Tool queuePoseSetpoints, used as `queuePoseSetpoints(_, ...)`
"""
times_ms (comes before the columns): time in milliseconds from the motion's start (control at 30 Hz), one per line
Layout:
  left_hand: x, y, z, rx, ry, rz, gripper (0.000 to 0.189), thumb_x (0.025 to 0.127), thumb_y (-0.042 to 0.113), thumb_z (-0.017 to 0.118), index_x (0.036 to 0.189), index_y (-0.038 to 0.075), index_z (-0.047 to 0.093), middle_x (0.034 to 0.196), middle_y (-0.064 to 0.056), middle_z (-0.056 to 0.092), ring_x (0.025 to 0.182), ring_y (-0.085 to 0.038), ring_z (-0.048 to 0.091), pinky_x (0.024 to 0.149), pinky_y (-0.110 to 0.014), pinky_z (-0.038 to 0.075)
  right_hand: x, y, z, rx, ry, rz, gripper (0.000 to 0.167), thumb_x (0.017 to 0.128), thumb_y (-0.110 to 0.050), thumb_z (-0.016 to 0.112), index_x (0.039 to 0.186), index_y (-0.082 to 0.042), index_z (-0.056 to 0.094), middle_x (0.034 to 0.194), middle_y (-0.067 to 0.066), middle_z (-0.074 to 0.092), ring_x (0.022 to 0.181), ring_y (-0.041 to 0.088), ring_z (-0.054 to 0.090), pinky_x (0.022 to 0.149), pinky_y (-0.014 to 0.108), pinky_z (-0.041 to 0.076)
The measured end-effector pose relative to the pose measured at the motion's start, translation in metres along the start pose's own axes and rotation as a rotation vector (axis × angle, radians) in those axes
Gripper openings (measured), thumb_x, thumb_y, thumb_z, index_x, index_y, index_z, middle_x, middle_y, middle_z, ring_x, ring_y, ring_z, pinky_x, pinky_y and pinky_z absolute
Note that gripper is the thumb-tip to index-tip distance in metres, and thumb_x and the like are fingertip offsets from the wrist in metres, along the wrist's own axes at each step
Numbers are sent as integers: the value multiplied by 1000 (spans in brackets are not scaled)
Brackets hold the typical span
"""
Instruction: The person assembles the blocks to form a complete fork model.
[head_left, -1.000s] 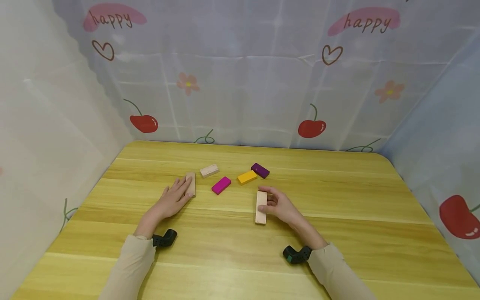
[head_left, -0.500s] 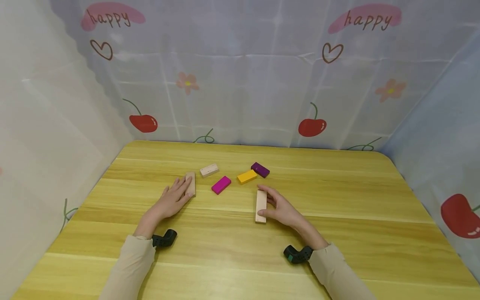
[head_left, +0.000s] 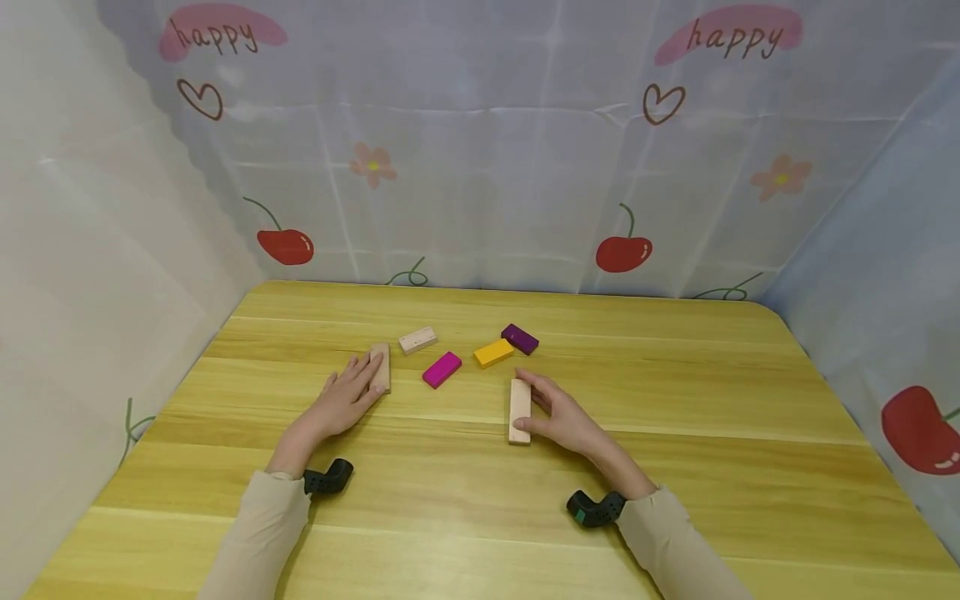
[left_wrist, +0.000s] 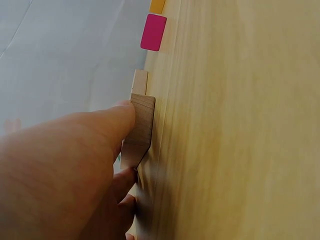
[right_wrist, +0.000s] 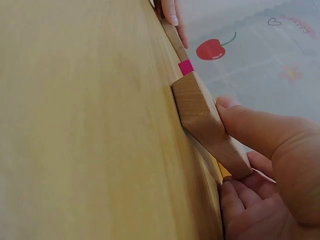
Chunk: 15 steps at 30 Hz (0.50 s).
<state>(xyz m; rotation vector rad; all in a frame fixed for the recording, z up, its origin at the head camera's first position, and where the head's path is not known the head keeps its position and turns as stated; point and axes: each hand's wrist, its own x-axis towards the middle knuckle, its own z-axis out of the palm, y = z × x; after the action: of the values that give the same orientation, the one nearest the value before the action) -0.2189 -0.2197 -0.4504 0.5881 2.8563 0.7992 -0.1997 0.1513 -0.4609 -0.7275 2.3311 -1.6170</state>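
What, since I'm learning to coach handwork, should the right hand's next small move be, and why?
Perhaps tighten the right hand on the plain block it holds: its thumb lies on the block's face and its fingers curl near the far end, so a firmer pinch could steady any shift.

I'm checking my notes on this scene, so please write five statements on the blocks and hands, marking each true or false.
1. The left hand touches one plain block. True.
2. The yellow block lies beside the purple block. True.
3. The right hand holds the purple block. False: the right hand holds another plain block.
4. The pink block stands on end. False: the pink block lies flat.
5. In the head view, a third plain block lies left of the yellow block. True.
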Motion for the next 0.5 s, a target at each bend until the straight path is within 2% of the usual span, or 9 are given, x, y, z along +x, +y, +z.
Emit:
queuePoseSetpoints(233,0,-2,0,2,3,2,59,102,31,38,149,3,17,151,-21,13,137,-41,4,102,-63,0,1,-3,-2,-113,-1,-5,65,86,-7,68,140,6,35,140,23,35,130,33,33,104,39,27)
queuePoseSetpoints(500,0,-3,0,2,1,-1,61,102,36,38,150,4,16,152,-20,13,137,-40,4,103,-62,0,0,-2,-2,-135,5,27,65,85,-9,70,140,3,38,139,19,37,130,28,35,104,33,28)
